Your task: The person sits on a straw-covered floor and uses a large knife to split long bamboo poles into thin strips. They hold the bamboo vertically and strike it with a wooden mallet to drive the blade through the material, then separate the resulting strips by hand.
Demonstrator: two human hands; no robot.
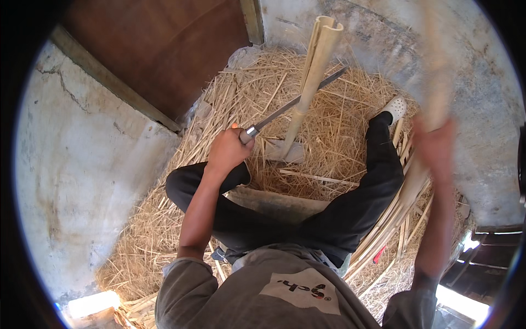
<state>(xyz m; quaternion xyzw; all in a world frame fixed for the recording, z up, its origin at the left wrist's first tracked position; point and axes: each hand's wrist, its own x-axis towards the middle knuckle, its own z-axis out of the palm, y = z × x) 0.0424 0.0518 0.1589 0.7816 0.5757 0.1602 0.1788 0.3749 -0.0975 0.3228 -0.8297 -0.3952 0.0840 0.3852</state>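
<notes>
My left hand (223, 152) is closed around the handle of a long knife (278, 112). Its blade lies across an upright bamboo culm (316, 57) and sits in it, with the tip coming out on the far side. The culm leans slightly right, and a split runs down from its open top. Its lower end stands at a flat stone (294, 152) between my feet. Raised at the right, my right hand (435, 147) grips a thick wooden stick (435, 82). Both hand and stick are smeared by motion.
Straw and bamboo shavings (334, 120) cover the ground. Long split strips (372, 236) lie beside my right leg (378, 164). Stained walls (104, 153) stand at left and right, with a brown panel (164, 49) at the far left. I sit with my legs spread.
</notes>
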